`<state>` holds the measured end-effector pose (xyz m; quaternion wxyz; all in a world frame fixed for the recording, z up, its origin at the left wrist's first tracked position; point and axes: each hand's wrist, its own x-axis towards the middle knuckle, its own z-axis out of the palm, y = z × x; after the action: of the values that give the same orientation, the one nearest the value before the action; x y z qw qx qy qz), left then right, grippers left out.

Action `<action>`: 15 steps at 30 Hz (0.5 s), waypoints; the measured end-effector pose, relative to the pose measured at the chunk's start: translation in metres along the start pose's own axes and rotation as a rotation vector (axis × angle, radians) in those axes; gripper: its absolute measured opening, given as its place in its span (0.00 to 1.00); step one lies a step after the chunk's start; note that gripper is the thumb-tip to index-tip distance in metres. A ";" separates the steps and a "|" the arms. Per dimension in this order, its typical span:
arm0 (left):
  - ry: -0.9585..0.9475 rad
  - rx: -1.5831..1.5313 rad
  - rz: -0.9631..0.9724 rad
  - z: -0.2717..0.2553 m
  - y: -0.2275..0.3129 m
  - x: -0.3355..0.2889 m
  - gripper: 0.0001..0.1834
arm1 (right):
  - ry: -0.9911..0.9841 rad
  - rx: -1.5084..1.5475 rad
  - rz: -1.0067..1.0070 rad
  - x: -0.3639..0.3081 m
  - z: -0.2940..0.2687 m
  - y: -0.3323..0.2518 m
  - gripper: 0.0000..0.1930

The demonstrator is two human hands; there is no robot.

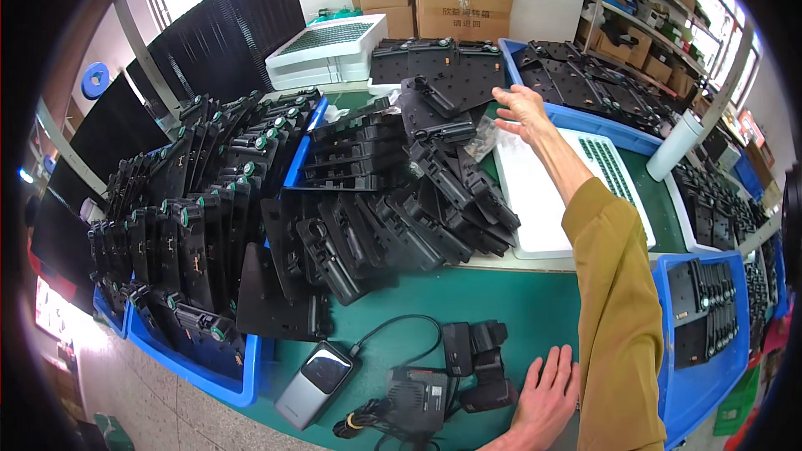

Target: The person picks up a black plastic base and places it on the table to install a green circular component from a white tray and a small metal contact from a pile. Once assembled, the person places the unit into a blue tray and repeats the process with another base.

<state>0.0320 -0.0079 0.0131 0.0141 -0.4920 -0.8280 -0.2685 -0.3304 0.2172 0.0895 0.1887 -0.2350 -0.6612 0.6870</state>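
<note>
My right hand [522,114] reaches far out over the bench, open with fingers apart and nothing in it. It is nearest to a black plastic panel [430,102] on the heap and a clear plastic bag [482,140]. Below it lies a white tray [528,192]. My left hand [547,394] rests on the green bench top [468,294], fingers stretched out and holding nothing. Beside that hand lie a black strapped device [480,367] and a black boxy unit with a coiled cord [416,398]. Black molded parts [409,230] lean on one another mid-bench.
A grey power bank [316,384] lies cabled at the front. Blue bins [238,386] of upright black parts stand left; another blue bin [706,372] is at right. A pale cylindrical bottle [675,146], white foam trays [326,50] and cardboard boxes [464,12] stand farther back.
</note>
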 end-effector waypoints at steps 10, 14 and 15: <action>0.040 -0.214 -0.051 -0.005 0.002 0.000 0.29 | 0.115 0.172 -0.030 0.036 0.019 0.009 0.07; 0.031 -0.220 -0.055 -0.008 0.002 0.002 0.29 | 0.041 0.269 0.036 0.027 0.026 0.010 0.04; 0.029 -0.217 -0.053 -0.004 0.001 0.000 0.29 | 0.017 0.258 0.031 0.024 0.029 0.012 0.05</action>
<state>0.0318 -0.0090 0.0175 -0.0345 -0.4648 -0.8064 -0.3639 -0.3656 0.2067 0.0761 0.2123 -0.2249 -0.5621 0.7671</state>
